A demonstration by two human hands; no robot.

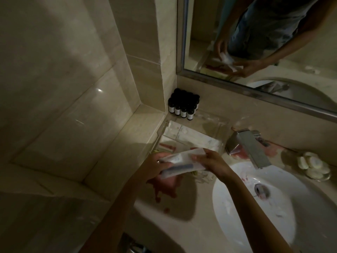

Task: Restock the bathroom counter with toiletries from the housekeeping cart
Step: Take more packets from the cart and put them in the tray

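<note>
Toiletry packets (179, 162), white, are held in both hands as I see it: left hand (156, 167) curled beneath, right hand (211, 163) pinching their right end, above the clear tray (219, 127) (dim light) on the marble counter (164, 225), left of the sink (237, 216), dark bottles (184, 105) far.

We are standing in a hotel-style bathroom. Just right of our right hand (213, 161) a white washbasin (237, 216) is sitting in a pale stone counter (164, 230), with a chrome faucet (253, 148) reaching over it. Just beyond both hands a clear tray (223, 133) is holding wrapped sachets (184, 136). Farther back, small dark toiletry bottles (184, 106) are crowding the tiled corner. A framed mirror (255, 42) is hanging above them, and round soaps (313, 165) are sitting well to the right.
</note>
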